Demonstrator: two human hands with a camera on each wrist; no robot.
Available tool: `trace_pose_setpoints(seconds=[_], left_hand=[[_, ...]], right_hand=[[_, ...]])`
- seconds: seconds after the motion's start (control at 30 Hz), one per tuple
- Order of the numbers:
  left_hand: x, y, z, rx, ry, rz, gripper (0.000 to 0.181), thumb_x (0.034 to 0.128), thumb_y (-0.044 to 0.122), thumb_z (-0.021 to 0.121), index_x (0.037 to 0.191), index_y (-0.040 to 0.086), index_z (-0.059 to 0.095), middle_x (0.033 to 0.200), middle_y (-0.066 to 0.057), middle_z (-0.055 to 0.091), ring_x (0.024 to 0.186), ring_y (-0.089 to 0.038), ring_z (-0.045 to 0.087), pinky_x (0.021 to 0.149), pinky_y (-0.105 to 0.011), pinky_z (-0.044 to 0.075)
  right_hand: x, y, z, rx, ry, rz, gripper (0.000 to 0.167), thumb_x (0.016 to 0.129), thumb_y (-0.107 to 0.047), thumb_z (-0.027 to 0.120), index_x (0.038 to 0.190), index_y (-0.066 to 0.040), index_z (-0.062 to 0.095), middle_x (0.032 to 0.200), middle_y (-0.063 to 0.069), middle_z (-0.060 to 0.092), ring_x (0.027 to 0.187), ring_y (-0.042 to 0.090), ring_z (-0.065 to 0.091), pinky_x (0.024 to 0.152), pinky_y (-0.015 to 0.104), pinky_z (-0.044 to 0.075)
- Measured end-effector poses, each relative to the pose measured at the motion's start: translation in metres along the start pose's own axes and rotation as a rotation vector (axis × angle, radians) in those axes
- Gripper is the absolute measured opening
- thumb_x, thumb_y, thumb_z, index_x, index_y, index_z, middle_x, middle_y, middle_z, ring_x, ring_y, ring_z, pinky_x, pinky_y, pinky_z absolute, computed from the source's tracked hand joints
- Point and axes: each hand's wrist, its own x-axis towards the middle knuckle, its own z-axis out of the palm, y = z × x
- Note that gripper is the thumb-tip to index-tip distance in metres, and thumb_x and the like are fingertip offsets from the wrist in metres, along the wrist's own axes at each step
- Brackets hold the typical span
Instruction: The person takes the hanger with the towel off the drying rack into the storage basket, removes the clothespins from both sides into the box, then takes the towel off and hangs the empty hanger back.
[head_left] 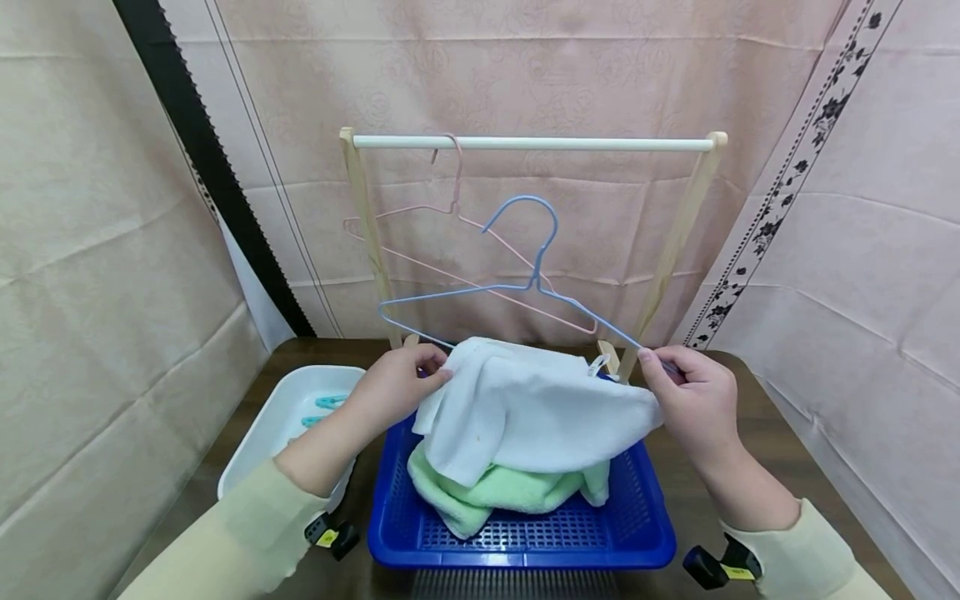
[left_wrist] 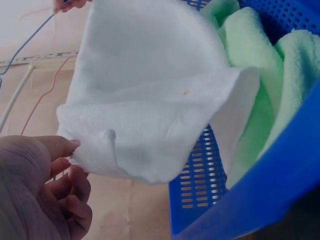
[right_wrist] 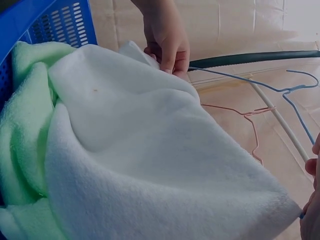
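Note:
A blue clothes hanger [head_left: 537,271] is held up in front of the rack, hook upward. My right hand [head_left: 697,400] grips its right end, close to the edge of a white towel [head_left: 525,408]. The towel hangs from the hanger's lower part, which it mostly hides. My left hand [head_left: 393,379] pinches the towel's left edge between thumb and fingers, as the left wrist view shows at the thumb [left_wrist: 65,146]. Below lies a light green towel [head_left: 517,492] in a blue perforated basket [head_left: 525,560], partly covered by the white one.
Behind the basket stands a rack with a white rail [head_left: 585,144] and wooden posts; a pink hanger [head_left: 456,187] hooks over the rail. At the left a white tray [head_left: 262,429] holds teal clothespins [head_left: 330,402], partly behind my left arm. Pale cloth curtains surround the brown table [head_left: 757,467].

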Motion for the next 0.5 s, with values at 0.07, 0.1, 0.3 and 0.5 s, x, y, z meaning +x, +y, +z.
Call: trace_pose_setpoints(seconds=[0.07,0.1,0.3,0.5], left_hand=[[-0.002,-0.001,0.001,0.017,-0.018,-0.016,0.016,0.0951,0.035,0.068,0.106,0.024,0.07,0.094,0.006,0.067,0.086,-0.016,0.061,0.074,-0.034,0.053],[-0.004,-0.001,0.002,0.024,-0.028,-0.023,0.016,0.095,0.035,0.068,0.106,0.024,0.07,0.094,0.006,0.067,0.086,-0.015,0.061,0.074,-0.034,0.053],[-0.01,-0.005,0.005,0.072,-0.076,-0.015,0.011,0.0937,0.033,0.07,0.1,0.024,0.07,0.086,0.008,0.065,0.078,-0.013,0.06,0.068,-0.032,0.051],[-0.018,-0.005,0.008,0.127,-0.154,-0.042,0.009,0.0931,0.031,0.07,0.098,0.024,0.069,0.081,0.008,0.063,0.072,-0.014,0.058,0.063,-0.029,0.05]], right_hand=[[0.0,0.002,0.0,-0.008,0.006,0.007,0.01,0.085,-0.002,0.075,0.075,-0.006,0.075,0.06,-0.007,0.051,0.056,0.006,0.042,0.049,0.019,0.033],[0.0,0.002,0.0,-0.012,0.01,0.012,0.011,0.085,-0.002,0.075,0.075,-0.006,0.075,0.059,-0.006,0.05,0.056,0.006,0.041,0.049,0.019,0.032],[0.002,0.003,0.0,-0.03,0.019,0.031,0.012,0.085,-0.005,0.076,0.073,-0.007,0.074,0.056,-0.007,0.046,0.054,0.005,0.04,0.049,0.02,0.031],[0.002,0.004,-0.001,-0.017,0.013,0.056,0.012,0.086,-0.006,0.075,0.074,-0.007,0.075,0.055,-0.006,0.046,0.052,0.006,0.039,0.046,0.02,0.031]])
